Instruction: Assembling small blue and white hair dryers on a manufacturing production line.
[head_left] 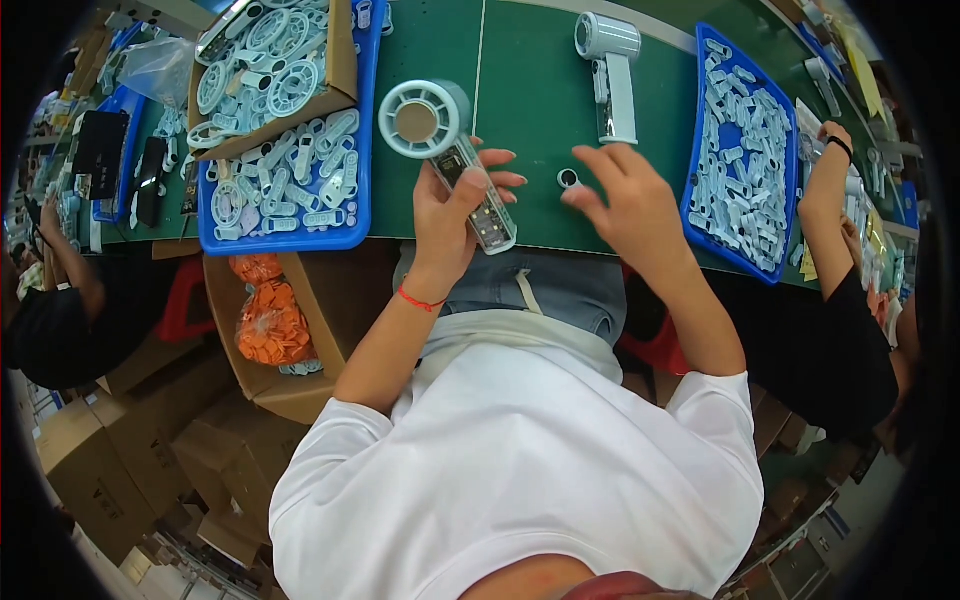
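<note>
My left hand [447, 210] is wrapped round the handle of a pale blue handheld fan [425, 115]. Its round head points up and left, and the open handle bares a circuit board. To the right, my right hand [627, 205] is over the green table with thumb and fingers apart, holding nothing. Just left of its thumb lies a small ring-shaped part [568, 178], white-rimmed with a dark middle. A second handheld fan [612, 75] rests farther back on the table, its handle toward me.
At left, a blue tray [290, 240] holds small pale parts and a cardboard box [340, 60] of round grilles. Another blue tray [690, 215] of pale parts is at right, beside a co-worker's arm [825, 205]. Below the table edge, a carton [240, 340] contains bagged orange pieces [272, 325].
</note>
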